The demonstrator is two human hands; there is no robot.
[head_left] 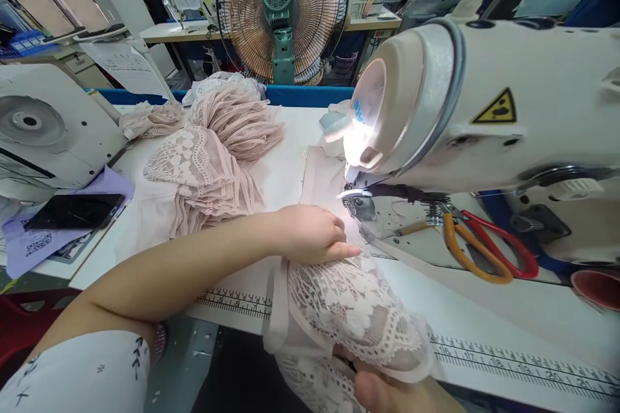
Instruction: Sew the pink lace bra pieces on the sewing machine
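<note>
My left hand (314, 232), fingers pressed together and flat, holds the pale pink lace panel (353, 310) on the white tabletop (484, 316) just before the presser foot (359, 205) of the white sewing machine (508, 110), right hand (397, 395) pinching its near end; judgement: keep the edge straight and taut, fingertips off the needle.

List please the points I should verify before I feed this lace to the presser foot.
1. Left hand rests on the lace piece, fingertips short of the presser foot: ok.
2. Right hand grips the lace's near edge: ok.
3. Scissors lie on the machine bed, apart from the lace: ok.
4. Machine lamp lights the foot area: ok.
5. Needle threaded: cannot tell.
</note>
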